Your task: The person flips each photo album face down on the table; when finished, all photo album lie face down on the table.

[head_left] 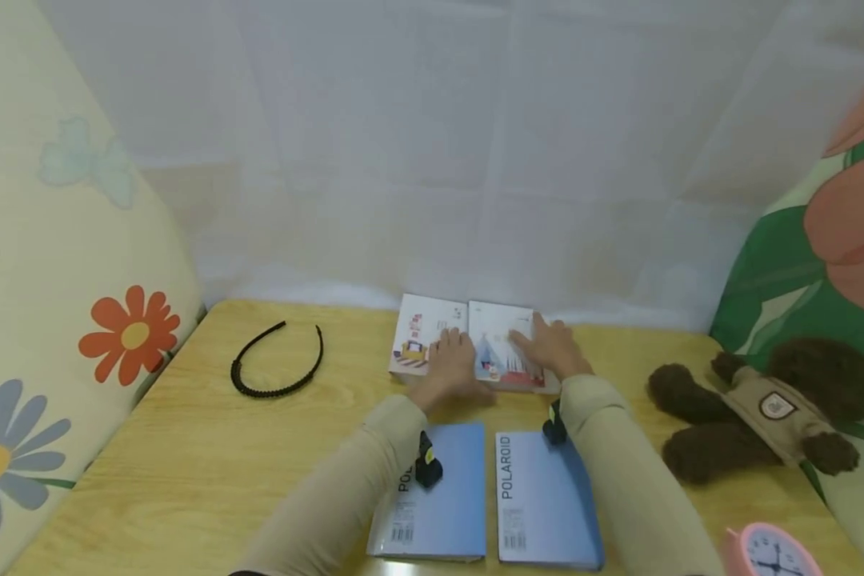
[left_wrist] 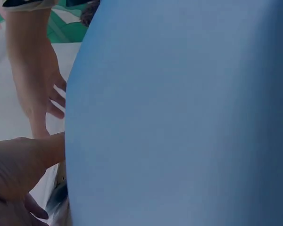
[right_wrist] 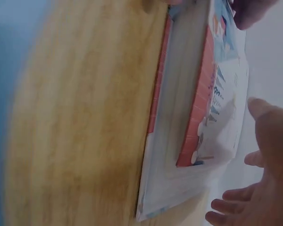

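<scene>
Two thick white books with drawn covers lie side by side near the table's back edge. On the left book [head_left: 410, 336] is a small yellow vehicle; the right book [head_left: 500, 340] shows a blue tent shape. My left hand [head_left: 452, 364] rests its fingers over the meeting edges of both books. At the right book's outer side is my right hand [head_left: 553, 346], fingers and thumb spread. In the right wrist view that hand [right_wrist: 273, 174] is beside the book's cover, the fingers extended. The left wrist view is mostly filled by a blue album cover [left_wrist: 170, 113].
Two blue POLAROID albums, a left one [head_left: 454, 496] and a right one [head_left: 547, 512], lie under my forearms. A black headband [head_left: 277, 392] is at the left. A brown plush toy [head_left: 756, 412] and a pink alarm clock [head_left: 774, 552] are at the right. White cloth [head_left: 439, 160] hangs behind.
</scene>
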Available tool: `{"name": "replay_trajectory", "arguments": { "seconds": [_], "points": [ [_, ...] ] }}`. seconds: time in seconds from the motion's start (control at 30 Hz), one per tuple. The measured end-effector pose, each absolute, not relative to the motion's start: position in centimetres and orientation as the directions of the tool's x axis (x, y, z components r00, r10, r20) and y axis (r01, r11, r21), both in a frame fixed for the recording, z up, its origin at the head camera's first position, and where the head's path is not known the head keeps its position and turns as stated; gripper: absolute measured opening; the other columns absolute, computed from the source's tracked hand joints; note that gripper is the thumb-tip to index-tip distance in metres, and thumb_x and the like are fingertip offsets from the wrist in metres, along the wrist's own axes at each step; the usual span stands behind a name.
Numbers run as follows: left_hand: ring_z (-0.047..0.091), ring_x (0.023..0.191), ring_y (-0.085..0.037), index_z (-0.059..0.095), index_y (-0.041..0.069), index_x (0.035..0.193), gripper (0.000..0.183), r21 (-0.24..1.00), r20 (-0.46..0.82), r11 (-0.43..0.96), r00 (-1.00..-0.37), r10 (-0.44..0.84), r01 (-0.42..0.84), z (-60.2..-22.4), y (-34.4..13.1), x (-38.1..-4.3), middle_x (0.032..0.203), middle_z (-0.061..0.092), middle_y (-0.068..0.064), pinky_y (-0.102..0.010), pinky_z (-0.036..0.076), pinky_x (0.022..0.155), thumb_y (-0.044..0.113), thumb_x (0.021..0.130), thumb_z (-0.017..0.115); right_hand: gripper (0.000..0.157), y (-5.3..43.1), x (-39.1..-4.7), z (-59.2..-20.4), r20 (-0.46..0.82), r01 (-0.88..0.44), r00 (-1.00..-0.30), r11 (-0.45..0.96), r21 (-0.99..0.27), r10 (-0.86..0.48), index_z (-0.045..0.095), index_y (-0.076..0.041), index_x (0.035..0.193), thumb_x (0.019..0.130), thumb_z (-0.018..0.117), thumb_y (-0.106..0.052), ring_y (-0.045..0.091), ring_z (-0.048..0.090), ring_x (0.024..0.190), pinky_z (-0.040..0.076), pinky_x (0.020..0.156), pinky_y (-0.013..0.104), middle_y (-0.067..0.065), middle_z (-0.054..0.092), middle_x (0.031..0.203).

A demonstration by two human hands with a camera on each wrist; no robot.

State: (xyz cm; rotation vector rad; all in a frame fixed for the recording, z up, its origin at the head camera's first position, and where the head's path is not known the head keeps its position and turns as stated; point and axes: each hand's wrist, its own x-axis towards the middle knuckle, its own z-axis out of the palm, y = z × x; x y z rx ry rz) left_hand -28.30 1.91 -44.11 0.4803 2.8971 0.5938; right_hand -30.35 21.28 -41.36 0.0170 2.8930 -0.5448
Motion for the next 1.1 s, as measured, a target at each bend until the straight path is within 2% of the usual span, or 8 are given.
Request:
{"name": "replay_trajectory", "arguments": {
  "seconds": [0.07,0.13,0.37,0.6,0.7,0.87,0.97,1.1],
  "points": [
    [0.011,0.148,-0.043,0.029,-0.008,0.149,0.121,0.4,-0.102,0.877,-0.938,0.33,0.265,-44.3,2.2,-28.2,0.159,0.018,-0.028,-0.057,0.01,0.119,0.053,0.064,0.089,0.084,21.6,-30.6,-41.6,-0.223,0.055,-0.974,0.909,-0.412,-0.042,0.01,0.0,0.158,0.101,0.037,-0.056,0.052,0.016,0.143,0.018,0.114,0.065,0.036,0.015,0.156],
    [0.009,0.148,-0.042,0.03,-0.008,0.149,0.119,0.398,-0.109,0.879,-0.938,0.33,0.263,-44.1,2.5,-28.0,0.16,0.015,-0.027,-0.057,0.009,0.119,0.051,0.065,0.089,0.084,21.8,-30.8,-41.8,-0.232,0.061,-0.972,0.891,-0.45,-0.05,0.008,0.001,0.157,0.101,0.038,-0.054,0.052,0.014,0.144,0.015,0.115,0.064,0.036,0.013,0.157],
    [0.013,0.148,-0.04,0.036,-0.008,0.146,0.105,0.355,-0.071,0.896,-0.947,0.312,0.268,-43.9,3.2,-27.5,0.159,0.021,-0.025,-0.056,0.014,0.119,0.048,0.072,0.086,0.081,22.0,-30.5,-42.3,-0.186,0.017,-0.979,0.878,-0.479,-0.082,0.017,0.005,0.155,0.101,0.042,-0.05,0.049,0.02,0.143,0.016,0.117,0.059,0.03,0.023,0.157],
    [0.015,0.148,-0.039,0.038,-0.01,0.144,0.101,0.437,-0.027,0.865,-0.957,0.289,0.249,-43.9,2.9,-27.0,0.158,0.023,-0.026,-0.053,0.01,0.12,0.035,0.07,0.089,0.076,21.2,-29.8,-42.5,-0.117,-0.007,-0.99,0.847,-0.531,-0.081,0.024,0.008,0.153,0.101,0.048,-0.043,0.046,0.028,0.142,0.021,0.118,0.053,0.029,0.028,0.155],
    [0.019,0.147,-0.039,0.038,-0.011,0.143,0.1,0.455,-0.034,0.855,-0.954,0.296,0.249,-43.9,2.8,-26.6,0.157,0.025,-0.026,-0.051,0.012,0.12,0.031,0.069,0.09,0.076,21.1,-29.4,-42.5,-0.138,0.001,-0.987,0.843,-0.537,-0.087,0.024,0.01,0.151,0.101,0.049,-0.042,0.046,0.027,0.142,0.021,0.118,0.052,0.03,0.027,0.155],
    [0.034,0.139,-0.038,0.044,-0.011,0.138,0.095,0.465,-0.026,0.844,-0.949,0.315,0.268,-44.3,2.6,-25.4,0.149,0.037,-0.025,-0.048,0.024,0.118,0.026,0.065,0.091,0.075,21.1,-28.2,-42.9,-0.151,-0.014,-0.982,0.854,-0.521,-0.109,0.026,0.013,0.149,0.102,0.048,-0.04,0.048,0.023,0.143,0.018,0.118,0.055,0.034,0.028,0.153],
    [0.037,0.137,-0.038,0.043,-0.012,0.138,0.097,0.455,-0.011,0.842,-0.944,0.33,0.289,-44.4,2.4,-24.5,0.147,0.039,-0.025,-0.048,0.026,0.117,0.026,0.064,0.092,0.075,21.1,-27.1,-42.9,-0.175,-0.004,-0.978,0.852,-0.524,-0.112,0.024,0.014,0.149,0.102,0.047,-0.04,0.048,0.018,0.144,0.014,0.119,0.055,0.034,0.023,0.154],
    [0.039,0.136,-0.039,0.044,-0.014,0.137,0.097,0.429,0.02,0.848,-0.942,0.336,0.312,-44.4,2.2,-23.5,0.146,0.041,-0.026,-0.047,0.028,0.117,0.028,0.064,0.093,0.076,21.0,-25.8,-42.8,-0.203,0.02,-0.973,0.845,-0.534,-0.105,0.022,0.014,0.15,0.102,0.048,-0.04,0.048,0.019,0.144,0.015,0.118,0.055,0.033,0.021,0.155]
  ]
}}
